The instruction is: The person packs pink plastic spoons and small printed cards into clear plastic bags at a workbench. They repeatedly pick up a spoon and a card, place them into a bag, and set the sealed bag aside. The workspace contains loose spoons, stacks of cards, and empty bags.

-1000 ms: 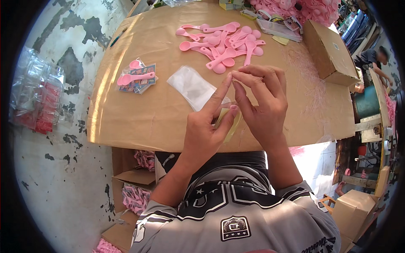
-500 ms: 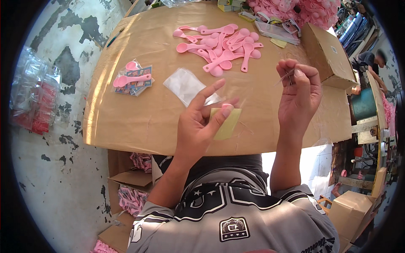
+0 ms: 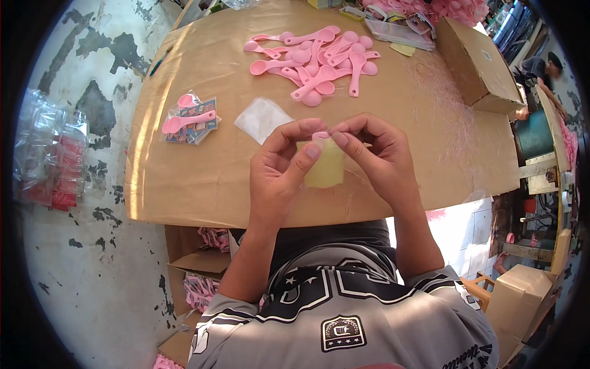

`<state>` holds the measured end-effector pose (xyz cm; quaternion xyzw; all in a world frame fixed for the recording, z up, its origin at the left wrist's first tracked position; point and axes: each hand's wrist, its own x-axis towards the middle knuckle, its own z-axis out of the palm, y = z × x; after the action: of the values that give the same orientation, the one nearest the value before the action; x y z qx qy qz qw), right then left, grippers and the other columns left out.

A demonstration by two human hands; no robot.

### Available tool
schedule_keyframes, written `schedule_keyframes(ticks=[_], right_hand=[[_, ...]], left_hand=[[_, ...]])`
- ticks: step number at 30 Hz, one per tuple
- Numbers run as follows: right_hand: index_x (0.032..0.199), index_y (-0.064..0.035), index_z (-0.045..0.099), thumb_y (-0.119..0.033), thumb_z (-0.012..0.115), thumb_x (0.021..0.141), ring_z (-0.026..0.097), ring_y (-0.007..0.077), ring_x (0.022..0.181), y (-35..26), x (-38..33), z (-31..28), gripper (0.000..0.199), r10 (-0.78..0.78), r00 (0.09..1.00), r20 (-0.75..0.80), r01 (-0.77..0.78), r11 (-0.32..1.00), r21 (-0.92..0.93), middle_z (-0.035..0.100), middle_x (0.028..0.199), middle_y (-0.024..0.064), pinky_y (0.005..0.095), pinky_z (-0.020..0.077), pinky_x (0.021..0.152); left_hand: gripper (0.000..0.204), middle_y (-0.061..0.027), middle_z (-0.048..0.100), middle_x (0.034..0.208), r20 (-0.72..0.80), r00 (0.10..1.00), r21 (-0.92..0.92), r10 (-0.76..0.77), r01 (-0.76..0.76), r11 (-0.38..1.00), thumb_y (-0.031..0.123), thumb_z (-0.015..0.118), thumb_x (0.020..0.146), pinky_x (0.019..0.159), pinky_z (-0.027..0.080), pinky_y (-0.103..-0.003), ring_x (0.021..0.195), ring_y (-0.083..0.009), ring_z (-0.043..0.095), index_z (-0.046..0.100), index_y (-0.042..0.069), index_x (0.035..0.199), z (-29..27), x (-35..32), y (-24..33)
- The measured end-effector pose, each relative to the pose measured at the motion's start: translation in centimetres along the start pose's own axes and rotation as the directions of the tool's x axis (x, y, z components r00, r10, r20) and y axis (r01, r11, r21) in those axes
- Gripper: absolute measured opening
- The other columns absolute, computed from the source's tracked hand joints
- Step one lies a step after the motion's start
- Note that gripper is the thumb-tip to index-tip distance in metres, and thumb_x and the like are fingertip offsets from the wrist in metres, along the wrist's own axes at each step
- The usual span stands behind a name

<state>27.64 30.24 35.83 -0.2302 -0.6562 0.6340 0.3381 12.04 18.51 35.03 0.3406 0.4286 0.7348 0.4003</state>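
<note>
Two hands meet above the table [image 3: 196, 184]: our left hand [image 3: 278, 161] pinches a card [image 3: 326, 170], pink piece [image 3: 320, 135] at its top, probably to steady it; the fingertips of our right hand [image 3: 382, 150] bunch beside it, grip unclear. Spoons [image 3: 322, 79] sit beyond, seemingly for easy reach.

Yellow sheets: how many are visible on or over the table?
2: the held yellow sheet in the left hand, and another yellow sheet near the clear plastic container; more may be hidden underneath.

Hands [image 3: 391, 154] close together; fingers [image 3: 373, 125] curled; thumbs [image 3: 304, 161] inward
</note>
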Motion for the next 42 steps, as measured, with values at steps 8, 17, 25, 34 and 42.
schedule_keyframes(ticks=[8,17,25,34,42], right_hand=[[0.119,0.0014,0.074,-0.008,0.072,0.106,0.07,0.0083,0.097,-0.9,-0.1,-0.7,0.016,0.013,0.999,0.041,-0.019,0.986,0.163,0.077,0.105,0.004,0.0243,0.0549,0.086],[0.108,0.0016,0.078,-0.001,0.065,0.106,0.067,0.0099,0.097,-1.1,-0.1,-1.8,0.013,-0.11,0.982,0.154,0.082,0.98,0.18,0.075,0.106,0.005,0.0259,0.0519,0.085],[0.112,0.0004,0.079,-0.003,0.072,0.102,0.059,0.0024,0.084,-2.0,-0.2,-1.8,0.012,-0.08,0.988,0.133,0.08,0.997,0.008,0.072,0.103,0.0013,0.0194,0.0432,0.066],[0.14,-0.0014,0.067,0.002,0.076,0.1,0.064,0.0037,0.089,-2.2,-0.3,-1.0,0.041,-0.147,0.982,0.117,0.141,0.988,0.06,0.068,0.101,-0.0014,0.0197,0.0534,0.076],[0.123,0.0012,0.075,0.001,0.075,0.102,0.069,0.0065,0.094,-3.6,-0.9,-2.4,0.021,-0.212,0.968,-0.138,0.175,0.955,-0.241,0.075,0.105,0.003,0.0206,0.0541,0.08]], left_hand=[[0.027,-0.0148,0.081,0.117,0.006,1.0,0.051,-0.01,0.01,0.999,0.003,0.069,0.108,0.091,0.06,-0.027,0.104,-0.0144,0.076,0.071,-0.006,0.133,-0.6,-0.1,0.9],[0.012,-0.0093,0.081,0.105,0.087,0.986,0.186,0.144,-0.159,0.97,0.001,0.069,0.107,0.08,0.057,-0.023,0.091,-0.0076,0.072,0.074,-0.004,0.117,-2.0,-0.6,0.3],[0.013,-0.0131,0.08,0.114,0.071,0.993,0.062,0.094,-0.098,0.993,0.004,0.073,0.104,0.081,0.056,-0.022,0.098,-0.0087,0.071,0.072,-0.004,0.114,-2.1,-0.4,0.2],[0.049,-0.0182,0.079,0.125,0.132,0.991,0.126,-0.019,0.002,0.992,-0.008,0.073,0.1,0.091,0.059,-0.025,0.11,-0.0139,0.075,0.061,-0.004,0.147,-1.3,-1.4,1.5],[0.035,-0.007,0.082,0.126,0.244,0.811,0.731,0.531,-0.514,0.449,-0.007,0.076,0.095,0.084,0.063,-0.027,0.11,-0.0137,0.079,0.079,0.005,0.127,-6.1,-0.5,4.3]])
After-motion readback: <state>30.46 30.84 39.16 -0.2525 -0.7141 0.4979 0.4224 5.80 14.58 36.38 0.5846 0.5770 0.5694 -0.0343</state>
